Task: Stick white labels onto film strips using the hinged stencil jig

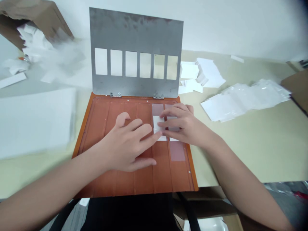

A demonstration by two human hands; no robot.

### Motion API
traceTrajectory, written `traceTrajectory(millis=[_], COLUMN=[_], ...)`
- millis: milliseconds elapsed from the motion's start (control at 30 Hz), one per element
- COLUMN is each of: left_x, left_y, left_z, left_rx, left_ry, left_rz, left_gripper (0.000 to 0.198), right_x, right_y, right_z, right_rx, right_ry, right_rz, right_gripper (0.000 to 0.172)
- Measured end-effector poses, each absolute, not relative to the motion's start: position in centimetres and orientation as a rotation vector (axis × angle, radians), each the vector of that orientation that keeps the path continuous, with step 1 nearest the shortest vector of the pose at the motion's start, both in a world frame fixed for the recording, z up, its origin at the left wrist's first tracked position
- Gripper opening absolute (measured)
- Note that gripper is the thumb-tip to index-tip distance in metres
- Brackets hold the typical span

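Observation:
An orange-brown hinged board (163,173) lies in front of me, with a grey metal plate (136,35) standing up at its far edge. The plate has several rectangular windows. My right hand (180,123) lies with its fingers apart across a white card (157,125) and a second white card (174,139). My left hand (127,142) rests on the board, its index fingertip touching the first card's lower right corner. Pinkish translucent patches (157,109) (177,151) lie on the board beside the cards. My fingers hide parts of both cards.
Loose white sheets in plastic (243,99) and white papers (202,73) lie on the pale table (240,154) to the right. A blurred white sheet (36,122) lies to the left. A torn cardboard box (31,19) spills white scraps at the far left.

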State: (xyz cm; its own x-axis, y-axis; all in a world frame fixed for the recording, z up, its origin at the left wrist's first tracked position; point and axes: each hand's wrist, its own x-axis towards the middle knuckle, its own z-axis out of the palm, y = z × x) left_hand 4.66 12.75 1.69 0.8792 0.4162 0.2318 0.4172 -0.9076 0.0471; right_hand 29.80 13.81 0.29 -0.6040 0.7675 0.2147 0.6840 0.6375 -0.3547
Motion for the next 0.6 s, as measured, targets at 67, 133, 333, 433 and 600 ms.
traceTrajectory(millis=[67, 133, 333, 433, 600], left_x=[4.69, 4.72, 4.85, 4.90, 4.92], left_y=[12.59, 12.49, 12.47, 12.47, 12.38], left_z=[1.65, 1.56, 1.53, 1.55, 1.48], left_rx=[-3.114, -3.164, -3.189, -3.187, -3.185], left_ry=[-0.632, -0.631, -0.678, -0.670, -0.662], left_rz=[-0.327, -0.281, -0.220, -0.226, -0.245], left_gripper=[0.052, 0.052, 0.052, 0.053, 0.054], right_x=[29.78, 29.73, 29.66, 29.66, 29.52], right_y=[13.84, 13.85, 13.87, 13.84, 13.79], right_z=[0.20, 0.13, -0.01, -0.02, 0.04], right_rx=[-1.154, -1.153, -1.149, -1.147, -1.148], right_ry=[-2.510, -2.495, -2.475, -2.470, -2.478], right_rz=[0.325, 0.300, 0.229, 0.212, 0.181], right_gripper=[0.019, 0.020, 0.020, 0.020, 0.020])
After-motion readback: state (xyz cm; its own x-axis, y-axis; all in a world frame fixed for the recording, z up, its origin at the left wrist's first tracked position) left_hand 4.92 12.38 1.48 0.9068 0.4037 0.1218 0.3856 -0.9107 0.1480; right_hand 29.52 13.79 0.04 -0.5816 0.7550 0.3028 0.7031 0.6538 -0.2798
